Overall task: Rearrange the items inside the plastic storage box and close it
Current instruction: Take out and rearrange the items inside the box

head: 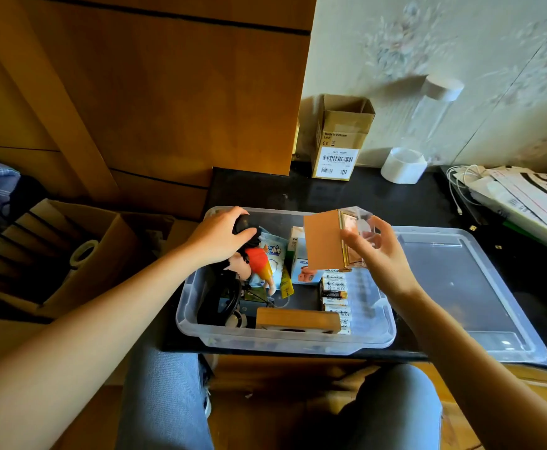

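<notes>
my left hand [220, 237] grips the doll [252, 254], my right hand [374, 246] pinches a clear case [346, 238] above the storage box [285, 336]; a loose pinch could drop it onto the batteries [335, 293].

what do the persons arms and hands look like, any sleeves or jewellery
Both forearms are bare up to the frame edge, with no sleeve in view. The left hand and right hand show no gloves, rings, watch or bracelets. Fingers look slender, nails short and unpainted as far as visible.
</notes>
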Motion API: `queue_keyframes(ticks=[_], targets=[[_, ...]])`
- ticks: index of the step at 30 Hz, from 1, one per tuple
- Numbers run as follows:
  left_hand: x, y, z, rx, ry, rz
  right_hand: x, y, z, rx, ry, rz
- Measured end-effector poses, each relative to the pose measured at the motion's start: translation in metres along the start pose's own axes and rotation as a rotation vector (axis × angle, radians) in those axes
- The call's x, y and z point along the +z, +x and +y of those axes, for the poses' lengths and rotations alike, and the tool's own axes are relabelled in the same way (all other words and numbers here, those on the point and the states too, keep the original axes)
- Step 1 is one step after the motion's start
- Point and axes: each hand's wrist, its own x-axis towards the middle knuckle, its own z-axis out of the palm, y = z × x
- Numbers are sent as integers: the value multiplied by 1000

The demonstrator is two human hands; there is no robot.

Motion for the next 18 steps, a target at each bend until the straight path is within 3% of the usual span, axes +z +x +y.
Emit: queue_keyframes(ticks=[7, 11, 12, 14, 16, 18], targets=[[8, -6, -2, -22, 138, 19, -6, -1, -21, 9, -1, -122], [-8, -28, 10, 263, 81, 321, 0, 2, -21, 42, 10, -110], [-15, -37, 13, 323, 2, 276, 3, 3, -20, 46, 8, -109], [-26, -55, 17, 348, -134, -17, 9, 3, -16, 54, 5, -119], [-27, -70, 18, 338, -34, -298, 16, 2, -12, 59, 4, -133], [-22, -78, 13, 376, 151, -371, 25, 3, -14, 66, 22, -132]])
